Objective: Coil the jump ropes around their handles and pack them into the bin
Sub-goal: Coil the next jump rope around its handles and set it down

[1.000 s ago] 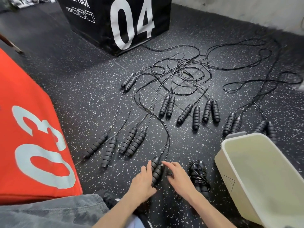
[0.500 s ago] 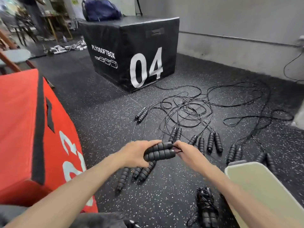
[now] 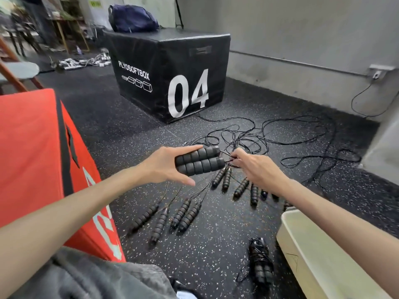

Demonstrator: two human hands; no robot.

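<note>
My left hand (image 3: 164,167) grips a pair of black ribbed jump rope handles (image 3: 199,161), held side by side and level above the floor. My right hand (image 3: 254,167) pinches the thin black cord (image 3: 228,157) right where it leaves the handle tips. Several more handle pairs (image 3: 185,214) lie on the speckled floor below, their cords running into a tangle (image 3: 269,143) farther back. One coiled rope bundle (image 3: 260,263) lies on the floor beside the cream bin (image 3: 287,225) at lower right. I cannot see inside the bin.
A red plyo box (image 3: 36,160) stands close on my left. A black box marked 04 (image 3: 172,74) sits behind the ropes, with a dark bag (image 3: 133,19) on top. The grey wall (image 3: 302,35) runs along the right. A wall cable (image 3: 367,100) hangs there.
Both hands lifted the handle pair off the floor to chest height. My head tilted up. The right hand now pinches the cord at the handle ends.
</note>
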